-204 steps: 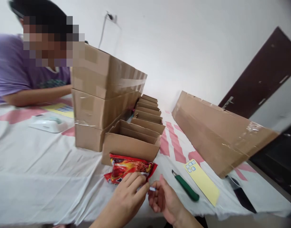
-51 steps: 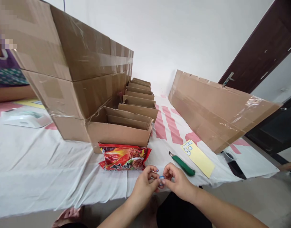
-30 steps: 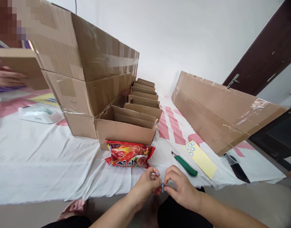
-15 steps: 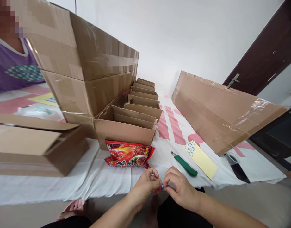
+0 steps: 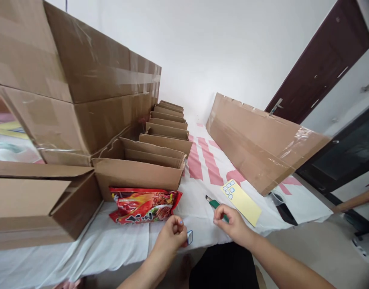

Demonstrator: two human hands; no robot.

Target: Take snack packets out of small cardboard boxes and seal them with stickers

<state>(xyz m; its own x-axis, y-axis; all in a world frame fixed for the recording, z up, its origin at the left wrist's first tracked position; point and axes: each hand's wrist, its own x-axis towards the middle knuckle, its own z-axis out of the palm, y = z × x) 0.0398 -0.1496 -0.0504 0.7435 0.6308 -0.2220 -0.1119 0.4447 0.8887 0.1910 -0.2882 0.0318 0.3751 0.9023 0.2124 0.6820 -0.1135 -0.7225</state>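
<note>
My left hand (image 5: pixel 171 237) is closed above the table's front edge and pinches a small blue-outlined sticker (image 5: pixel 189 237) between thumb and fingers. My right hand (image 5: pixel 235 225) hovers over a green utility knife (image 5: pixel 214 203), its thumb and forefinger curled together in a ring; whether anything is between them I cannot make out. The knife lies on the cloth with its blade end pointing away from me. Beyond my left hand rests a red food packet (image 5: pixel 145 205), leaning on an open cardboard box (image 5: pixel 139 172). To the right of the knife is a yellow sheet (image 5: pixel 244 205) with several blue-outlined stickers.
Cardboard dividers (image 5: pixel 166 138) run back in a row beside tall stacked cartons (image 5: pixel 97 80). Another carton (image 5: pixel 31 200) sits at the left. A cardboard panel (image 5: pixel 262 140) stands on the right, with a clear cup (image 5: pixel 277 198) near its foot. Another person's arm (image 5: pixel 354 200) shows at far right.
My hands were together at the fingertips and are now apart. The right has gone over the knife; the left shows the sticker. The view has swung right.
</note>
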